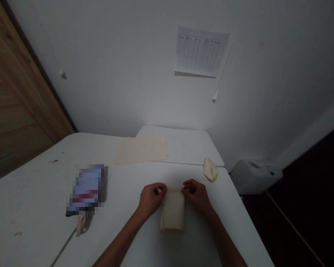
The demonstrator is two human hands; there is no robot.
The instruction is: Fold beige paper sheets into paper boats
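A folded piece of cream paper [173, 211] lies on the white table in front of me, longer than it is wide. My left hand [153, 197] pinches its far left corner between thumb and fingertips. At the far right corner, my right hand [196, 194] is closed in a pinch on the same paper. Beyond my right hand sits a small folded cream paper piece [210, 170], standing slightly up from the surface. Flat sheets of the same cream paper [141, 149] lie farther back, left of centre.
On the left of the white table [122, 237] lies a blurred-out blue item [87, 187] with a pinkish strap [81, 224]. A printed sheet [202, 52] hangs on the wall. A white plastic jug [256, 177] stands beyond the right edge, and a wooden door [13, 92] is at far left.
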